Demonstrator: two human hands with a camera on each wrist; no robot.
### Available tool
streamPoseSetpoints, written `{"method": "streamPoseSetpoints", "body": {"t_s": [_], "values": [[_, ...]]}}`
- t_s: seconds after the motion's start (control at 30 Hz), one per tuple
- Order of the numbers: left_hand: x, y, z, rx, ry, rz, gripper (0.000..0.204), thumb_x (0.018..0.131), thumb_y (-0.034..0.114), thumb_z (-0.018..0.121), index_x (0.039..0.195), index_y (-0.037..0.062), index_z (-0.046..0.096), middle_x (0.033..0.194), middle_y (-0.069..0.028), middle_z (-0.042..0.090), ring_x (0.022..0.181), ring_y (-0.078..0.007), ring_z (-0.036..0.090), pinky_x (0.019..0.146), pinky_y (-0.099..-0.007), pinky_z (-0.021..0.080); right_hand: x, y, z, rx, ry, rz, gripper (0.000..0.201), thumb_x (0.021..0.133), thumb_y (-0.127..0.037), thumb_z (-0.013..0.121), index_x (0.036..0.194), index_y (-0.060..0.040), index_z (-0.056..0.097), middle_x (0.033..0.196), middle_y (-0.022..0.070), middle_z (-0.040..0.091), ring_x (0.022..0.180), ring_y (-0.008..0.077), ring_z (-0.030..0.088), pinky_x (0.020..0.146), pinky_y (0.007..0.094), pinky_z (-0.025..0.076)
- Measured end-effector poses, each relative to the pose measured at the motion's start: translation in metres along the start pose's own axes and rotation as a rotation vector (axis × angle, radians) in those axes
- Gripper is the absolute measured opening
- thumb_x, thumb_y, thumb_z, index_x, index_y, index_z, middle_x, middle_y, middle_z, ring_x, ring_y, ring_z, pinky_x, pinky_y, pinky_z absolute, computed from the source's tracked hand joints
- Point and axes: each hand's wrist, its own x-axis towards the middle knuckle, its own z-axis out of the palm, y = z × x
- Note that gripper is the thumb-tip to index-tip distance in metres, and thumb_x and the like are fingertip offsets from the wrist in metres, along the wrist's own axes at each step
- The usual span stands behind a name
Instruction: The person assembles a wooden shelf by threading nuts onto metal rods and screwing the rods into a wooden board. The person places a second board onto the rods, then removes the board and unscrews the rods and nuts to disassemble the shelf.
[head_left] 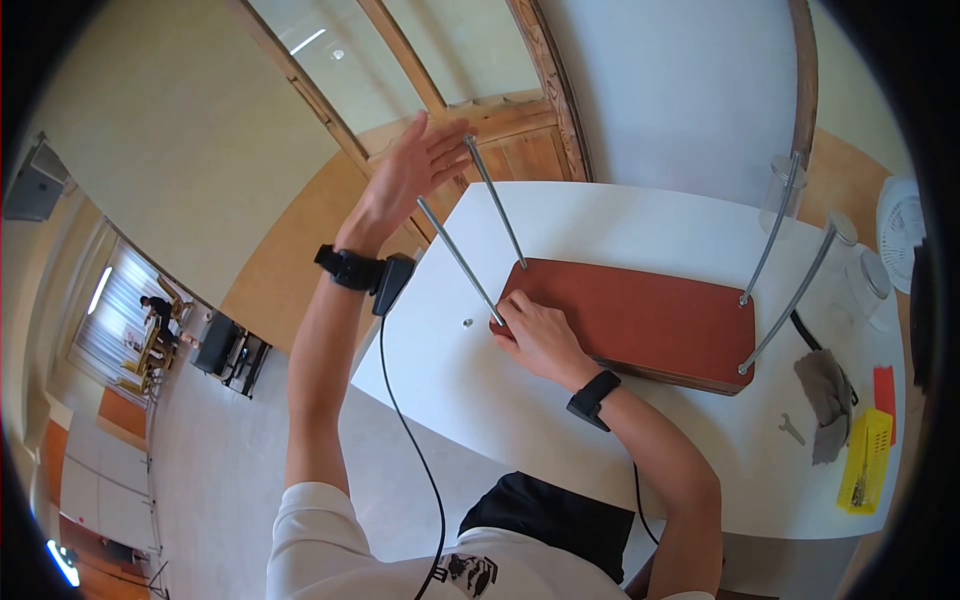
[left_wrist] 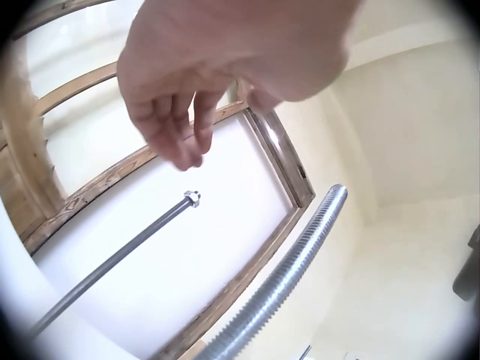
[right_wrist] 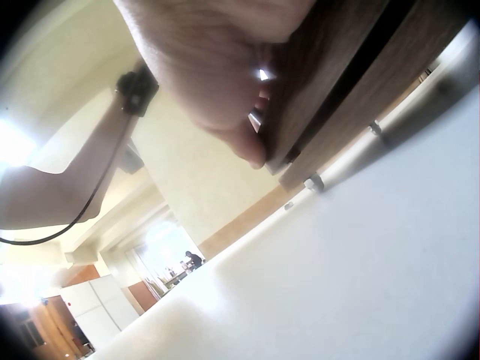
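Note:
A reddish-brown board [head_left: 650, 320] lies on the white table with a threaded rod rising near each corner. My left hand [head_left: 405, 180] is raised by the tops of the two left rods, fingers loosely extended and holding nothing. In the left wrist view, its fingertips hang just above a nut [left_wrist: 193, 199] on the end of one thin-looking rod [left_wrist: 112, 259]; another threaded rod [left_wrist: 281, 281] stands closer. My right hand [head_left: 540, 335] grips the foot of the near-left rod [head_left: 460, 260] at the board's corner, its thumb [right_wrist: 251, 150] beside the board's end.
A loose nut [head_left: 467, 323] lies left of the board. On the right are a wrench [head_left: 791, 429], a grey cloth [head_left: 825, 400], a yellow basket [head_left: 868, 455] with small metal parts, and clear jars [head_left: 868, 275]. Wooden-framed doors [head_left: 500, 130] stand behind the table.

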Motion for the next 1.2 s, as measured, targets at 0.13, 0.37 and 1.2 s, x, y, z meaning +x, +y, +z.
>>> {"method": "streamPoseSetpoints", "body": {"t_s": [0.13,0.37,1.2], "values": [[-0.009,0.011,-0.018,0.037,0.088,-0.088,0.067,0.110,0.052,0.037,0.142,-0.0044,0.054,0.117,-0.0108,0.068,0.109,-0.0212,0.064,0.105,-0.0346,0.047,-0.001,0.003,0.000,-0.012,-0.021,0.024,0.026,0.089,-0.017,0.074,0.105,-0.0025,0.059,0.105,0.0133,0.058,0.081,0.0303,0.070,0.069,0.0444,0.057],[0.012,0.012,-0.008,0.209,0.008,0.147,0.050,0.111,0.040,0.042,0.143,0.0050,0.059,0.133,-0.0110,0.066,0.125,-0.0196,0.060,0.108,-0.0317,0.046,0.001,0.001,0.000,-0.002,-0.020,0.001,0.027,0.089,-0.017,0.074,0.105,-0.0024,0.058,0.105,0.0133,0.058,0.084,0.0313,0.070,0.070,0.0458,0.057],[0.033,0.051,0.016,1.369,-0.026,-0.160,0.029,0.096,0.028,0.076,0.112,0.0038,0.078,0.104,-0.0068,0.078,0.094,-0.0145,0.074,0.085,-0.0292,0.058,0.000,-0.002,-0.003,0.017,-0.056,0.038,0.027,0.090,-0.017,0.075,0.108,-0.0028,0.060,0.107,0.0129,0.059,0.087,0.0309,0.070,0.073,0.0453,0.057]]}}
